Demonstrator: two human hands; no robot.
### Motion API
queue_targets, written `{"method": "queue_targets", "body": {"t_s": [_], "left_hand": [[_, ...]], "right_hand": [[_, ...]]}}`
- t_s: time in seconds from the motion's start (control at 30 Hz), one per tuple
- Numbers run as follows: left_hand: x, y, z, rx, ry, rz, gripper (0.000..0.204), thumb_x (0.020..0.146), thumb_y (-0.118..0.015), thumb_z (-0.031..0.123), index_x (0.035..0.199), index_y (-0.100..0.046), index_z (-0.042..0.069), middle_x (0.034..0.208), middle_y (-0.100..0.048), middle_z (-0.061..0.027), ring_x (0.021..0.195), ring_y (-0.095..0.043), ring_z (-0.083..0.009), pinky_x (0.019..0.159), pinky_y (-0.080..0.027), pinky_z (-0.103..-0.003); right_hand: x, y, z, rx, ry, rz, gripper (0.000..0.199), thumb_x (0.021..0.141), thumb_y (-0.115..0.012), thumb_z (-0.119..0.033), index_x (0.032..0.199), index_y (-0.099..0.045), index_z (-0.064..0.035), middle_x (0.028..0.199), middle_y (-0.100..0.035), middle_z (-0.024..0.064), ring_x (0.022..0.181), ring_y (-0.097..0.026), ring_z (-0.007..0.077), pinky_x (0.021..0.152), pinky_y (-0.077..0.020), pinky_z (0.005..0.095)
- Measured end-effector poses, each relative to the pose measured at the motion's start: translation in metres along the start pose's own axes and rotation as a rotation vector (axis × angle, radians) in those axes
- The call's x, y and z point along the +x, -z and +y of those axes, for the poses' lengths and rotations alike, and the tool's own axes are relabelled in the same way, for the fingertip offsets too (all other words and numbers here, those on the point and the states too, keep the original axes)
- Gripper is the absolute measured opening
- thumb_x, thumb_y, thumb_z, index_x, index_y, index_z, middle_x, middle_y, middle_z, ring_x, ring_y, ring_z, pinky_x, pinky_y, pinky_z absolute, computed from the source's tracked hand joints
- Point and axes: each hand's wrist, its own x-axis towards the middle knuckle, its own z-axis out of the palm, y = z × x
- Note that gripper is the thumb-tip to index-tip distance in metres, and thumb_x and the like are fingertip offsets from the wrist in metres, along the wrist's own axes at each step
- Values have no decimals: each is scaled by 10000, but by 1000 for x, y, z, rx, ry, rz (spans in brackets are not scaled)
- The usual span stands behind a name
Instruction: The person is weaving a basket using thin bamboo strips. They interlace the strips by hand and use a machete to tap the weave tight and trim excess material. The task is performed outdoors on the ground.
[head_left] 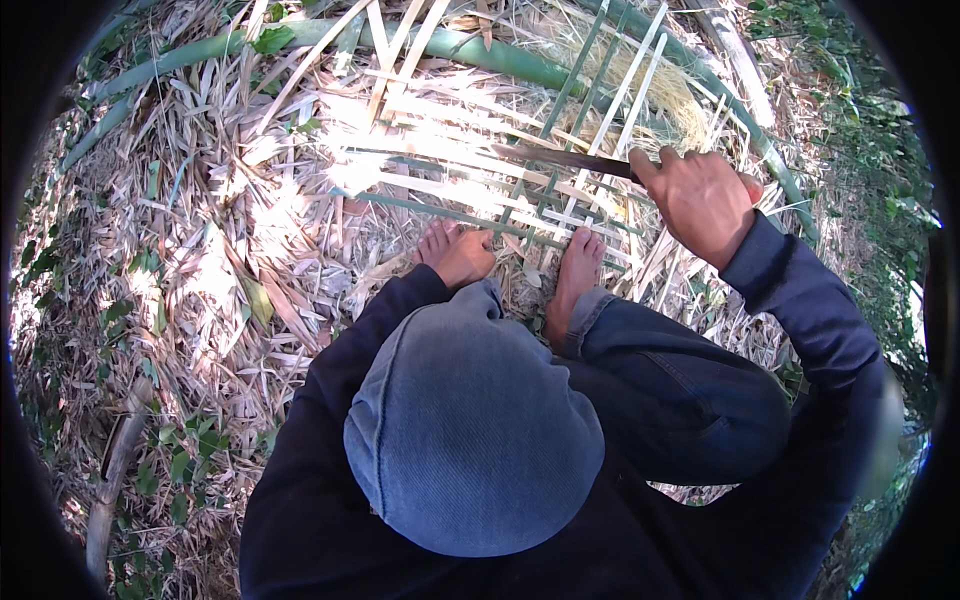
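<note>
Knife clenched in right hand over lattice, left hand by near edge, grip unclear, wide litter leftward

I can't see any words, numbers or signs to read here, not on the knife, the strips, the sleeves or the jeans.

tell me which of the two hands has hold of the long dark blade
The right hand, closed around one end of the long dark blade; the left hand is away from it, by the left foot.
</note>
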Motion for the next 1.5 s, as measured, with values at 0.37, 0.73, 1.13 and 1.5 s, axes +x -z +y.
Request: {"method": "queue_targets", "body": {"t_s": [0.37,0.73,1.13,1.5], "left_hand": [[1,18,21,69,42,-170,520,897,-541,405,1406,-478,320,1561,-124,-391,1465,7,-568,1184,-27,-581],[8,-12,-11,106,-16,115,416,877,-545,351,1290,-563,304,1510,-205,-427,1432,-105,-603,1163,-115,-619],[-19,35,39,-111,-120,-76,328,814,-504,162,1112,-639,153,1172,-502,-339,1135,-291,-528,981,-210,-577],[-22,29,32,-93,-244,61,459,776,-474,15,1183,-673,89,754,-649,-186,653,-574,-247,644,-462,-401]], "right_hand": [[-10,-30,0,58,-19,106,531,844,-592,-61,1346,-439,18,887,-635,176,738,-680,267,617,-550,365],[-6,-18,-6,46,-66,40,437,897,-547,-64,1318,-466,21,878,-648,128,821,-685,270,644,-550,416],[-5,-32,-2,-24,-52,35,459,881,-576,-55,1329,-479,-24,858,-628,139,724,-675,261,605,-533,406],[-19,-12,-19,81,2,-94,497,864,-552,-63,1350,-482,20,915,-643,172,759,-694,289,653,-557,399]]}}
